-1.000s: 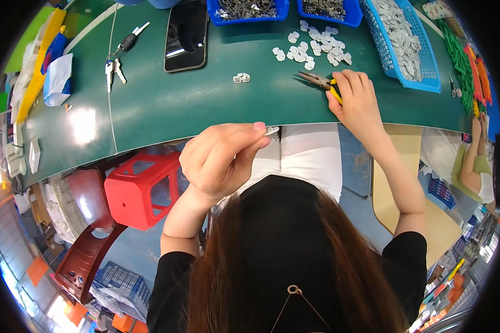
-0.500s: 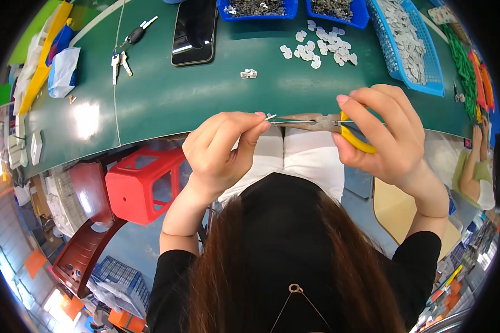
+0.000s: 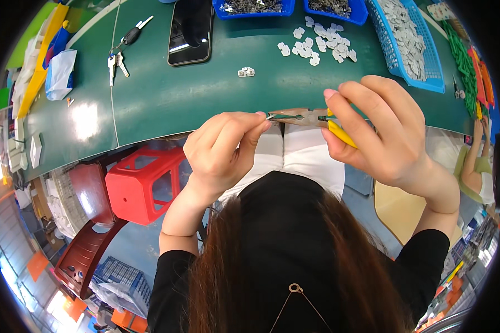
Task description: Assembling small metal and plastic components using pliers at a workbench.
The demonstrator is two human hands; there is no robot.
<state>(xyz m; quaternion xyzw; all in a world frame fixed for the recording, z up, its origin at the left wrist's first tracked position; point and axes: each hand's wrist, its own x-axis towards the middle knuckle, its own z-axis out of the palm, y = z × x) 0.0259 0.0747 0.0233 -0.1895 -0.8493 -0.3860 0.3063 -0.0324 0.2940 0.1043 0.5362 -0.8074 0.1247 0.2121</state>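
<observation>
The left hand is pinching a small pale part between thumb and forefinger at the near edge of the green table, while the right hand is wrapping its fingers around the yellow handles of the pliers. The plier tips are now meeting the part just beside the left fingertips; half a second ago they were a little apart from it, and a second ago the pliers were lying on the table under the right hand. Tool and part have thus come together, so the working step on this piece appears to be starting. Whether the tips have fully closed on the part is too small to tell. Loose white pieces are lying far on the table, with one piece set apart nearer the middle. Two blue trays of dark parts and a blue basket of pale parts are standing at the far right. A phone and keys are resting far left. A red stool is standing below the table's edge.
</observation>
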